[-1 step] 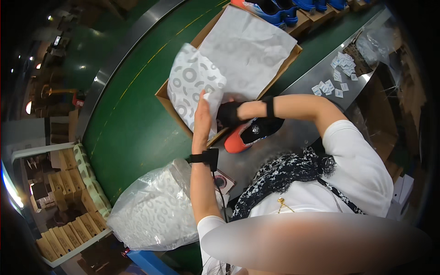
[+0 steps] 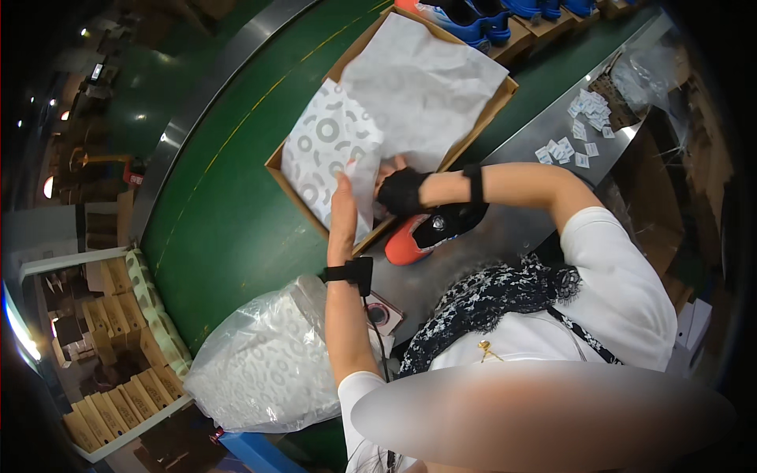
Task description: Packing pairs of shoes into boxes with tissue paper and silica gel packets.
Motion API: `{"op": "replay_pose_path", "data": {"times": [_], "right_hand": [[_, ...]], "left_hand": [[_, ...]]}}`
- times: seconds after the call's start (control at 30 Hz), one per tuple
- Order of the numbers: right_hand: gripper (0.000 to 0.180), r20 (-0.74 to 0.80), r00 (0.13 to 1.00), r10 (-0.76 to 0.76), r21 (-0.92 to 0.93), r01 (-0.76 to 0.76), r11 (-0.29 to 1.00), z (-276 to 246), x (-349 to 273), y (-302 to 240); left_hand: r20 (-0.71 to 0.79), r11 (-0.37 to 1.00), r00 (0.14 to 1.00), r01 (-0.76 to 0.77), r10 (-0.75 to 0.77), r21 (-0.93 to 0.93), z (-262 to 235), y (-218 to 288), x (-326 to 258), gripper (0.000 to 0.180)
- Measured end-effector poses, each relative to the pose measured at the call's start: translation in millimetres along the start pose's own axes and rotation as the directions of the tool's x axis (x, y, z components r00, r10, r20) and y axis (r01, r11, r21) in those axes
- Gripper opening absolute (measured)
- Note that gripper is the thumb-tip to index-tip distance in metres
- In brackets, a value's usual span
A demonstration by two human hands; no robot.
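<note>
Tissue paper (image 2: 371,134), white and partly printed with grey rings, lies spread over the open cardboard box (image 2: 505,88) on the green belt (image 2: 229,213), so the wrapping looks half done as I judge it: the sheets are in, and one shoe is not yet inside. Nearest, at about seven o'clock, one clear plastic bag (image 2: 268,366) of more printed paper sits by the left forearm. Next comes the left hand (image 2: 343,213), flat and open wide, its fingers pressed against the paper's near edge. Just at its three o'clock the right hand (image 2: 400,191), in a dark glove, curls narrowly onto the paper's fold; whether it pinches the paper I cannot tell. Below that hand lies one red and black shoe (image 2: 426,232), outside the box. Farther, at one o'clock, roughly a dozen small white packets (image 2: 579,142) are scattered on the metal table (image 2: 520,229), and several blue shoes (image 2: 473,24) wait at twelve.
</note>
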State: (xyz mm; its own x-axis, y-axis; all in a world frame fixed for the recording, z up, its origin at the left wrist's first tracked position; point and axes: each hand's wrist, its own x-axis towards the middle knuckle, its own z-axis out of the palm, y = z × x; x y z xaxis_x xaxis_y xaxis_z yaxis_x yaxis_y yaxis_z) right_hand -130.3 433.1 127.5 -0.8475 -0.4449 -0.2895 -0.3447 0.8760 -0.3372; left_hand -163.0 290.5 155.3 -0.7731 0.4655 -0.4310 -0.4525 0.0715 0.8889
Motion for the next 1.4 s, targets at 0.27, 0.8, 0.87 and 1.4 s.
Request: {"op": "replay_pose_path", "data": {"times": [0.27,0.8,0.87,1.4], "right_hand": [[0.026,-0.291,0.923,0.252,-0.054,-0.279,0.959,-28.4,-97.7,87.9],[0.044,0.167,0.973,0.159,0.952,-0.201,0.229,-4.1,-121.8,34.0],[0.042,0.024,0.996,0.090,0.998,-0.030,0.062,-24.3,-116.9,29.1],[0.055,0.044,0.940,0.338,0.993,-0.079,0.090,-3.9,-95.9,16.9]], "left_hand": [[0.125,-0.035,0.957,-0.119,0.261,0.992,-15.7,-44.8,15.3,0.039],[-0.044,0.837,0.951,-0.247,0.307,0.489,24.0,-56.0,-92.7,0.055],[-0.116,0.939,0.962,-0.211,0.249,0.271,-4.8,-64.9,-98.2,0.051],[-0.134,0.905,0.928,0.296,-0.348,-0.305,-31.0,-33.4,42.3,0.049]]}}
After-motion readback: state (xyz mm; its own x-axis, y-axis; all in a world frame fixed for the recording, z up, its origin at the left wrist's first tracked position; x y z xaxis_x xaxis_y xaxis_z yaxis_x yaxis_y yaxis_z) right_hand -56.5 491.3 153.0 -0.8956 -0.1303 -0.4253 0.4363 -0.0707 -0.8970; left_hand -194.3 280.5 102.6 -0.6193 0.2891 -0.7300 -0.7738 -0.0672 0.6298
